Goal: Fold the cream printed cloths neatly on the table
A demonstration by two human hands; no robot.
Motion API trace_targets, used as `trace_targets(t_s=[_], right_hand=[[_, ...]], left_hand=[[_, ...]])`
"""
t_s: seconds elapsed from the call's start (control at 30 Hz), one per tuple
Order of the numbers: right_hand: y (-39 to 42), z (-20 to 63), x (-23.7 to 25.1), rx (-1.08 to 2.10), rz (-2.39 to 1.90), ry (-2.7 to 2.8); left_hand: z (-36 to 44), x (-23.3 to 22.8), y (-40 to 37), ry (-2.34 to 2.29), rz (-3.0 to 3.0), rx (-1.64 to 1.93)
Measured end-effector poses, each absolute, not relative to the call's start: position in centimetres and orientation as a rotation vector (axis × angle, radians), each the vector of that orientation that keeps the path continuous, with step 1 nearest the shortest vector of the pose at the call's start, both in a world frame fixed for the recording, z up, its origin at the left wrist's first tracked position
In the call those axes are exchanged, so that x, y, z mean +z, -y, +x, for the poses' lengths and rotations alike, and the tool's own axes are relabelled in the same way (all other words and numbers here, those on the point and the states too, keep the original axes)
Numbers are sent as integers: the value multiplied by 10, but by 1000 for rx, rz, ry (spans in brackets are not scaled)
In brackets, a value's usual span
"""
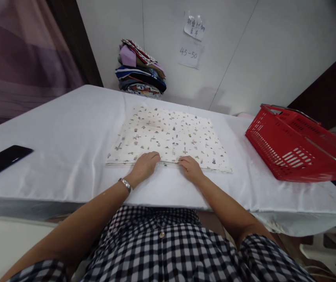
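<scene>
near hem of flat white patterned cotton cloth (169, 135) pinched by curled left hand (145, 163) and right hand (190, 166); cloth likely dragged askew on slick white-covered tabletop (68, 129) if pulled unevenly.

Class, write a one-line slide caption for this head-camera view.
Both hands, left hand and right hand, grip the near edge of a patterned cream cloth on a white-covered table.

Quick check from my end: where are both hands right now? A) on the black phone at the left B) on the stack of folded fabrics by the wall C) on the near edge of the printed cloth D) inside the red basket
C: the left hand and right hand both rest on the near edge of the printed cloth, which lies flat on the white table.
</scene>
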State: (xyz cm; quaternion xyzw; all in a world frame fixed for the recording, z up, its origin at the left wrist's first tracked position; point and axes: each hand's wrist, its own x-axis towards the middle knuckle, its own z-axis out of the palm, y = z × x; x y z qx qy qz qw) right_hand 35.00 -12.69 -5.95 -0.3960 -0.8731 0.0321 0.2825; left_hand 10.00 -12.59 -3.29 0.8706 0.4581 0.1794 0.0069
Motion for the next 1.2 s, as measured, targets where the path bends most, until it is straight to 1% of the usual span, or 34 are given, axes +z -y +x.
trace_targets(t_s=[0.37,0.57,0.97,1.2], right_hand=[[129,345,-57,33,-1146,2410],[129,341,-57,90,-1204,2385],[131,342,-55,130,-1163,2366],[135,336,-50,113,-980,2392]], left_hand=[[101,-31,128,-1391,2716,541],[104,-33,126,-1429,2711,514],[98,-57,124,-1346,2805,616],[100,-56,125,-1354,2828,657]])
